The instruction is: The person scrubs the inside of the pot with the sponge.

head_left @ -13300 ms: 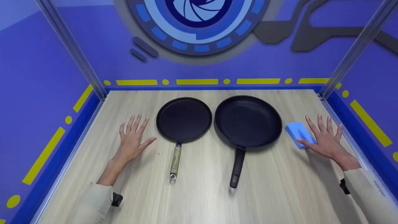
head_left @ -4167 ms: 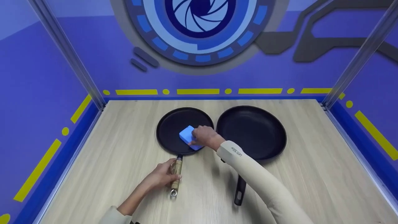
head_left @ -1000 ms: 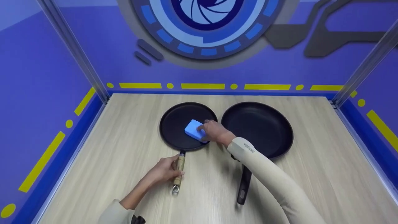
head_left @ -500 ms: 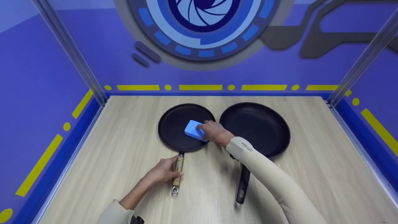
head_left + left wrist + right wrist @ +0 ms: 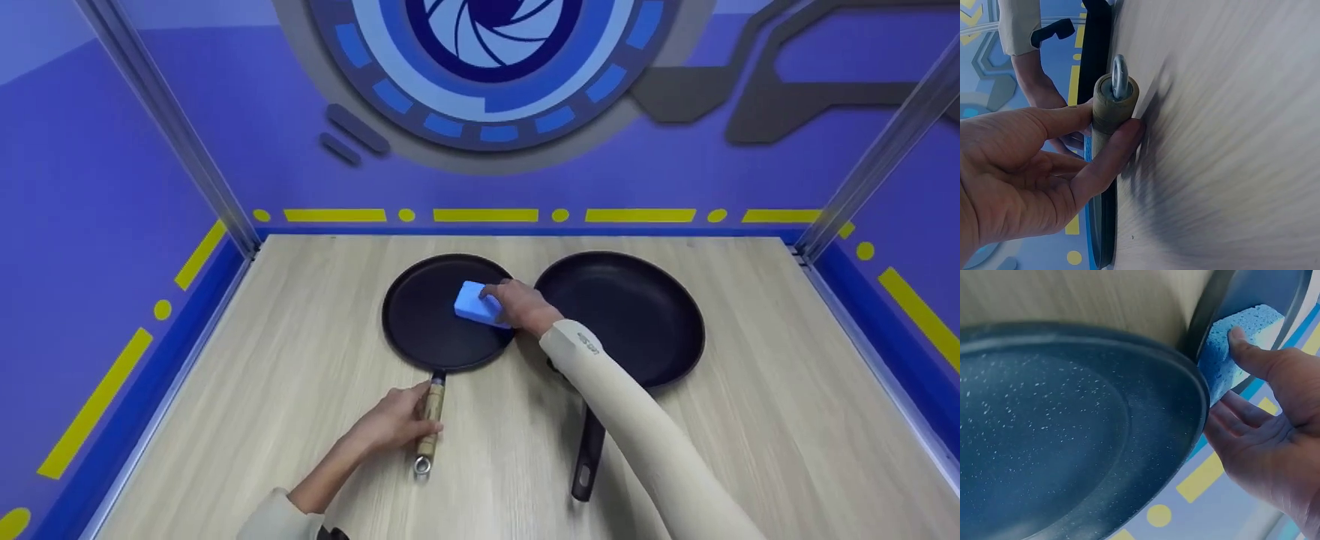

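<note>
A flat black crepe pan point(image 5: 420, 322) lies on the table with its bamboo-like handle point(image 5: 431, 420) pointing toward me. My left hand point(image 5: 394, 420) grips that handle between thumb and fingers; in the left wrist view the handle's end point(image 5: 1114, 101) carries a metal hanging ring point(image 5: 1120, 76). A blue sponge point(image 5: 476, 304) sits on the right part of the pan's surface. My right hand point(image 5: 521, 304) pinches it, with the thumb on one face and the fingers on the other side in the right wrist view, where the sponge point(image 5: 1241, 343) shows a porous texture.
Close on the right stands a deeper black frying pan point(image 5: 630, 307), its black handle point(image 5: 589, 457) partly beneath my right forearm point(image 5: 645, 420). Blue printed walls point(image 5: 300, 180) enclose the wooden table point(image 5: 300, 322) at the back and sides.
Over the last second the sponge has slid slightly up and right across the crepe pan and turned a little. Earlier it lay at the table's right; both hands were then open and apart.
</note>
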